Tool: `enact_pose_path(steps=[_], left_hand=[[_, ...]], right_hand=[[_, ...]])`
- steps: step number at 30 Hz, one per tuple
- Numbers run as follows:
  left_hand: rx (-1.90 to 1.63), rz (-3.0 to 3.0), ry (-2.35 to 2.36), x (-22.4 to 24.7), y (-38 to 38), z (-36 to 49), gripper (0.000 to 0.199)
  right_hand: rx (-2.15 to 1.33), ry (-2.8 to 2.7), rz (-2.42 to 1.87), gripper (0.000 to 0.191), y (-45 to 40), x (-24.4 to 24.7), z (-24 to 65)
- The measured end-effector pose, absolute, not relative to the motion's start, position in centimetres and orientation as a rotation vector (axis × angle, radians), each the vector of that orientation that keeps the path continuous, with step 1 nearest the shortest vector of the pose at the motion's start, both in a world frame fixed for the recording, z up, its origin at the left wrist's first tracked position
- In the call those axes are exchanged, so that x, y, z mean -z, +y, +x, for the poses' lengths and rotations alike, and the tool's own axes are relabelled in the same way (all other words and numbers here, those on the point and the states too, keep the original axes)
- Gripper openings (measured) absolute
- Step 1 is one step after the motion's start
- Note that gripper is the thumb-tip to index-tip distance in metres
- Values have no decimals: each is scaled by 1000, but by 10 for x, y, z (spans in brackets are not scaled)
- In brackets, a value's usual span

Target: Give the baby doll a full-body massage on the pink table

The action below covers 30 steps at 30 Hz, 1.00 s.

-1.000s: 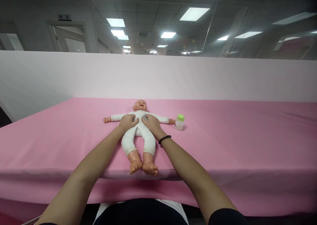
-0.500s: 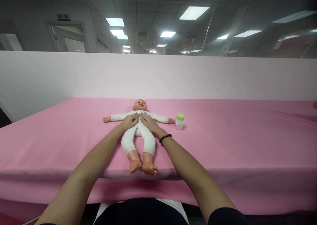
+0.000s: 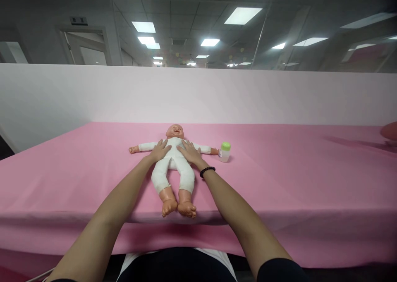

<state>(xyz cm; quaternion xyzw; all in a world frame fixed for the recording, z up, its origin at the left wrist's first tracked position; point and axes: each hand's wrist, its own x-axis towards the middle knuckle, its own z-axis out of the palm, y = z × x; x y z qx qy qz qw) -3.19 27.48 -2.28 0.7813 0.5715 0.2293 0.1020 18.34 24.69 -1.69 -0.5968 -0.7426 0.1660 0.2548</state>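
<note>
A baby doll [image 3: 173,149] with a white cloth body lies on its back, its head away from me and its arms stretched out sideways. My left hand [image 3: 160,150] rests on the left side of its chest, fingers spread. On the right side of the chest lies my right hand [image 3: 190,152], also flat with fingers apart, a black beaded bracelet [image 3: 207,171] at its wrist. A small clear bottle with a green lid [image 3: 225,151] stands upright beside the doll's hand on the right.
A pink cloth [image 3: 279,170] covers the table, its front edge close to my body. Behind it rises a white partition [image 3: 217,94] with glass above. A rounded pinkish object [image 3: 389,131], partly cut off, shows at the right edge.
My hands have slid apart from the middle of the doll's chest toward its two sides, with fingers spreading. More of the pinkish object at the right edge has come into view.
</note>
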Motion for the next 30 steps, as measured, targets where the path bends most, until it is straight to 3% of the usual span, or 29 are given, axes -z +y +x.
enact_pose_path(steps=[6, 14, 19, 25, 30], left_hand=[[-490, 2351, 1872, 24, 276, -61, 59], [-409, 2275, 2217, 28, 274, -92, 65], [-530, 2126, 2367, 28, 273, -106, 58], [-786, 1760, 2498, 26, 273, -119, 41], [-1162, 1617, 2410, 26, 271, -115, 45]], right_hand=[[-302, -1903, -1816, 76, 253, 22, 211], [-128, -1836, -1991, 53, 256, 20, 245], [-92, -1718, -2040, 67, 257, 21, 259], [-60, -1614, -2000, 41, 258, 25, 267], [-39, -1500, -1850, 52, 253, 26, 268]])
